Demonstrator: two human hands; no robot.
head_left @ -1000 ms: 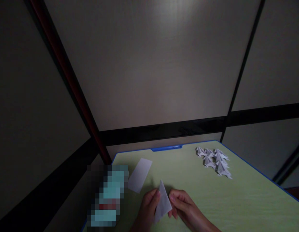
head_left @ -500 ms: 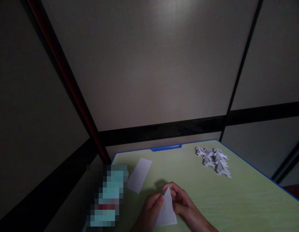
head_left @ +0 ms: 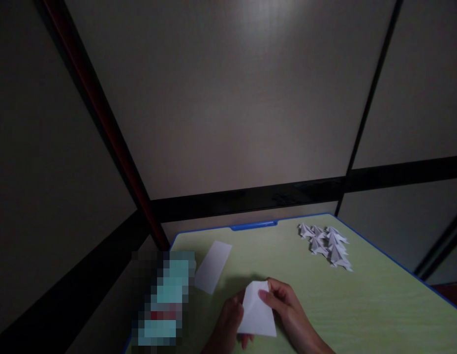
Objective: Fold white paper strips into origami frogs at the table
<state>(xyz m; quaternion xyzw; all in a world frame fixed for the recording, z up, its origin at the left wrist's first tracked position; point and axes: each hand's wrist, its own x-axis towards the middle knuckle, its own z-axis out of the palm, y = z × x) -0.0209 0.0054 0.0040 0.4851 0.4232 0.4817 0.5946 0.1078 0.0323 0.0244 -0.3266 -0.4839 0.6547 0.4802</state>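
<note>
Just above the near edge of the table, I pinch the paper from both sides: left hand closed on its left edge, right hand with thumb on its face. Gripping both sides, I judge, steadies it off the surface. Its narrow end points away from me, with the long axis running near to far. A strip and folded pieces lie well apart.

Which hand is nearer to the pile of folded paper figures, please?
The right hand. The folded paper figures lie beyond it to the right; the left hand is farther away, on the other side of the paper sheet both hold.
</note>
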